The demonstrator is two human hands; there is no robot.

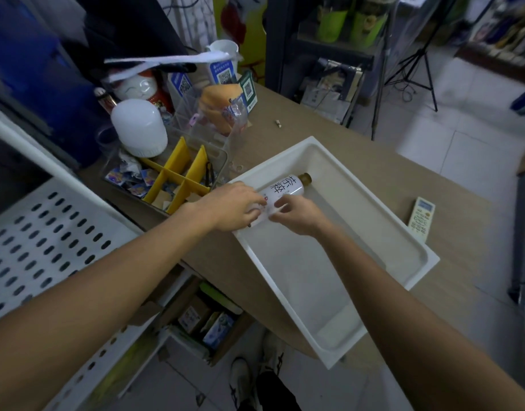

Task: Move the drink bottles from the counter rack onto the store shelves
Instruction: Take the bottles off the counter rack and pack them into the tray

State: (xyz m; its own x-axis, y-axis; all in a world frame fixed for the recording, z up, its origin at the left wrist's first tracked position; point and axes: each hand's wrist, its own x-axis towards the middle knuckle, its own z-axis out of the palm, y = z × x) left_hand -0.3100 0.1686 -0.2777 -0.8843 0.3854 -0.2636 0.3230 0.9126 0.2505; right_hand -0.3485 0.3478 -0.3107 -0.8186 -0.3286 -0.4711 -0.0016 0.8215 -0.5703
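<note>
a person's two bare hands close on a white drink bottle [286,188] lying on its side in a white tray [308,280] on a wooden shop counter [359,161]. the bottle rests at the tray's far left corner, close against the side wall, its brown cap [305,178] pointing away from the person and its label printed with large dark characters. the left hand [234,206] reaches over the tray's rim, fingers curled around the bottle's base end. the right hand [297,216], just beside it, pinches the bottle's lower body between thumb and bent fingers (how firm either grip is cannot be told). left of the tray stand a clear organiser with yellow dividers [178,179], a white domed lamp [138,129], a cat figurine [141,89] and qr-code signs [224,72]. a remote control [421,219] lies on the counter to the tray's right. a perforated white shelf [38,241] fills the lower left.
</note>
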